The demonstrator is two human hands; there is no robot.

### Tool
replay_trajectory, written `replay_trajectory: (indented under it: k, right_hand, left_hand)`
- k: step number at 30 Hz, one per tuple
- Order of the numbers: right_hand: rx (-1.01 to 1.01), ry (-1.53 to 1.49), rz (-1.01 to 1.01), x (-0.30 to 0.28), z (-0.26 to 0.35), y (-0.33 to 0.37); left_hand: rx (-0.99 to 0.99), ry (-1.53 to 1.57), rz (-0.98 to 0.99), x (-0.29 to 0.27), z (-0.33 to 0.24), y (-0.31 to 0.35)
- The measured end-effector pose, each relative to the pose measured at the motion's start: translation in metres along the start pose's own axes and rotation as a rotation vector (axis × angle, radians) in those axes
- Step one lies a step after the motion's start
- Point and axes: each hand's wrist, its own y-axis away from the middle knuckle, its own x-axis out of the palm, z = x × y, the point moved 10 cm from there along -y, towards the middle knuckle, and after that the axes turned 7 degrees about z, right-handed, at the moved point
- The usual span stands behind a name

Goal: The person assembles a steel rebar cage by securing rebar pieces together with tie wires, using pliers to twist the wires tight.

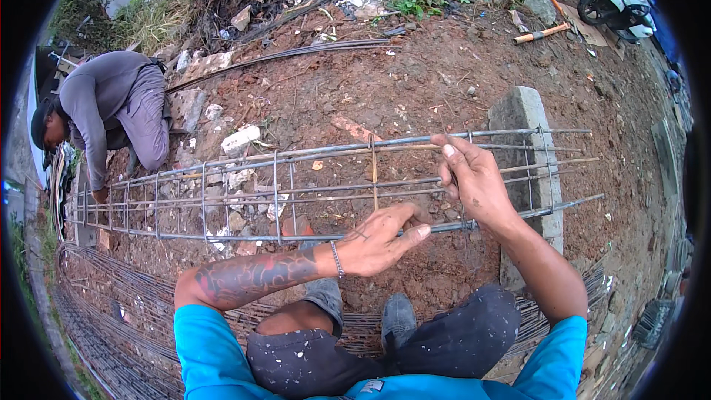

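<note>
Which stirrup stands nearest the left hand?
The rusty-brown stirrup, just above the left hand in view; the greyer stirrups to its left stand farther off.

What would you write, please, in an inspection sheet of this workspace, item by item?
Surface: reddish-brown bare soil, uneven, with scattered rubble.
Job's things: long grey steel-bar cage, crossing the grey rectangular concrete block at right.
Clutter: white broken chunk behind the cage; long bundled dark metal rods at lower left.
Grip: left hand at the cage's near bar, right hand by its upper bars; whether either holds anything cannot be told.
Cables: nothing clearly seen.
Surroundings: co-worker in grey long-sleeved top, bent at the cage's left end; white-and-black motorcycle at upper right.
</note>
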Motion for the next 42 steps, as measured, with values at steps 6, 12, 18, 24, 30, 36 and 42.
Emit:
replay_trajectory:
  k: [6, 12, 18, 24, 30, 36, 42]
  right_hand:
    - [0.325, 0.614, 0.387, 0.044, -0.039, -0.025]
    - [0.397, 0.769, 0.413, 0.055, -0.054, -0.066]
    - [0.269, 0.686, 0.257, 0.068, -0.065, -0.083]
    - [0.24, 0.716, 0.248, 0.052, -0.044, -0.06]
    - [0.496, 0.567, 0.239, 0.001, -0.054, 0.015]
    - [0.327, 0.379, 0.234, 0.032, -0.053, 0.021]
    - [0.301, 0.279, 0.301, 0.051, -0.042, 0.036]
  left_hand:
    - [0.021, -0.662, -0.269, -0.138, 0.091, -0.027]
    - [0.071, -0.614, -0.145, -0.136, 0.11, -0.052]
    - [0.134, -0.634, -0.092, -0.134, 0.118, -0.053]
    - [0.112, -0.664, -0.177, -0.152, 0.117, -0.019]
    - [-0.259, -0.461, -0.879, -0.234, 0.128, 0.139]
    - [-0.396, -0.797, -0.744, -0.133, 0.116, 0.205]
    - [-0.359, -0.688, -0.597, -0.069, 0.116, 0.209]
